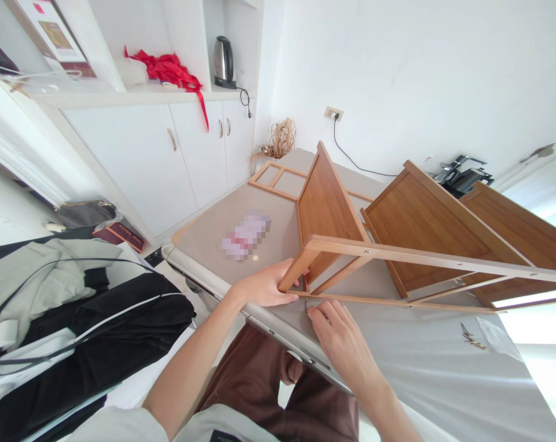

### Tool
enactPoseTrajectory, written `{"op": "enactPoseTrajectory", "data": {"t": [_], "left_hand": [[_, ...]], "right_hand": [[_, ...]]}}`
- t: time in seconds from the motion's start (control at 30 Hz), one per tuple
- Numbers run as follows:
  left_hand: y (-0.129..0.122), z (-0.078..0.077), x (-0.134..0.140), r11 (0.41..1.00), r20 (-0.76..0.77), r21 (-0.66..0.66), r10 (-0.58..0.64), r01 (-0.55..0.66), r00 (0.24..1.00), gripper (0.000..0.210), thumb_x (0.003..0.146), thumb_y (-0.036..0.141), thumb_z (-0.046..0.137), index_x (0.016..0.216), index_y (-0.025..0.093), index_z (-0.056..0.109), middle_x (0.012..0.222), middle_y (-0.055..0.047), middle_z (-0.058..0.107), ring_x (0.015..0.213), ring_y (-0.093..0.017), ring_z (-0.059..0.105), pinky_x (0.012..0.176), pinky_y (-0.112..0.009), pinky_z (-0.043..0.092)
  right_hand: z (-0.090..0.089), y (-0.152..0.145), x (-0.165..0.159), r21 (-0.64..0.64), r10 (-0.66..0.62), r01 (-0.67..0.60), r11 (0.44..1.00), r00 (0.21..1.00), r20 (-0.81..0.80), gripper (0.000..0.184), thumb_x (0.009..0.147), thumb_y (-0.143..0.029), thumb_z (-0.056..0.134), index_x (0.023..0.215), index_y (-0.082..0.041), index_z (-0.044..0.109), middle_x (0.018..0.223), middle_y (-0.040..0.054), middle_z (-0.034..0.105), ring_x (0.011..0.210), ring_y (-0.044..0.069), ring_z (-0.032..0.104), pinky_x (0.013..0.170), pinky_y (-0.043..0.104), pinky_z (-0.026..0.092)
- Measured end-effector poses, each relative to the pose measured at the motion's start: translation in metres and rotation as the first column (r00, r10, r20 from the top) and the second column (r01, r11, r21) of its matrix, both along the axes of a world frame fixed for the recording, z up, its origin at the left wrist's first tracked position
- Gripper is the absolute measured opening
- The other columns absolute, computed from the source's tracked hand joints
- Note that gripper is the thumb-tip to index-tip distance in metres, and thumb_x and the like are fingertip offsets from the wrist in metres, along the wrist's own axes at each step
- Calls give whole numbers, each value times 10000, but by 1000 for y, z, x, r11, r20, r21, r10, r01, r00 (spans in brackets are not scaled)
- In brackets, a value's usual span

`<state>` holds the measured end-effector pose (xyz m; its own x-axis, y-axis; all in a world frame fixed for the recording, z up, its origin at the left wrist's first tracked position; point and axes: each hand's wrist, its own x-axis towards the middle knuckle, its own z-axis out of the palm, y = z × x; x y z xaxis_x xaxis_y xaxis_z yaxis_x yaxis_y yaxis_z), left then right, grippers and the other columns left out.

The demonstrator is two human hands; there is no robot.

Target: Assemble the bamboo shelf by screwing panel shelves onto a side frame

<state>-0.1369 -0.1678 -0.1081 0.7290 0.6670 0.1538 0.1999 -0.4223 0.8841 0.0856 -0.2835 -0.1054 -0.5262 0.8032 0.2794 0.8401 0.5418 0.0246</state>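
A wooden shelf unit (342, 245) with slatted side rails and several brown panels lies on its side on the grey table. My left hand (271, 283) is wrapped round the frame's near left corner, thumb along the lower rail and fingers behind it. Just right of it, my right hand (335, 322) is at the lower rail, its fingers curled and pinched together. A small metal screw (306, 303) sticks out of the rail towards those fingertips. Whatever the right fingers hold, if anything, is hidden by the hand.
Several screws (472, 337) and a clear plastic bag (499, 337) lie on the table (204, 245) at right. A flat wooden frame (273, 178) lies at the back. A blurred paper (245, 236) rests at left. Beside the table are dark clothes (135, 313) and cables.
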Motion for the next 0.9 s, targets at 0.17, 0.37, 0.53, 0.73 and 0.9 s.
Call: {"op": "enactPoseTrajectory", "data": {"t": [0.17,0.37,0.53,0.73,0.9], "left_hand": [[0,-1,0,1000,-9,1,-1,1,1000,555,820,251,726,1335,255,516,1243,-70,650,1066,-212,667,978,-356,519],[0,0,0,1000,-31,9,-2,2,1000,548,827,263,718,1336,248,516,1221,-71,654,1059,-210,663,978,-360,510],[0,1,-1,1000,-39,-3,8,-8,999,554,822,262,726,1336,255,520,1182,-63,666,1038,-215,667,961,-365,516],[-1,2,0,1000,-21,-2,14,-14,1000,552,814,241,733,1327,262,529,1204,-65,658,1030,-214,671,946,-362,528],[-1,2,0,1000,-22,-10,11,-11,1000,546,817,243,730,1323,260,528,1187,-62,665,1042,-218,666,958,-363,523]], "right_hand": [[1,-1,1,-1,0,0,1000,1000,24,163,982,-76,481,990,-156,623,887,68,568,808,223,507,736,364,416],[3,-1,-1,31,5,-6,999,1000,23,184,980,-65,465,998,-150,627,875,70,566,793,219,500,722,363,426],[5,1,-1,37,7,-8,999,1000,25,186,990,-86,461,969,-160,630,866,73,565,795,217,508,731,362,440],[5,1,-1,39,10,-10,999,1000,12,203,998,-95,449,962,-175,633,849,63,561,773,209,509,713,353,429],[5,1,-1,41,3,-3,999,1000,-5,205,1005,-102,446,969,-170,636,846,61,565,776,208,506,722,354,423]]}}
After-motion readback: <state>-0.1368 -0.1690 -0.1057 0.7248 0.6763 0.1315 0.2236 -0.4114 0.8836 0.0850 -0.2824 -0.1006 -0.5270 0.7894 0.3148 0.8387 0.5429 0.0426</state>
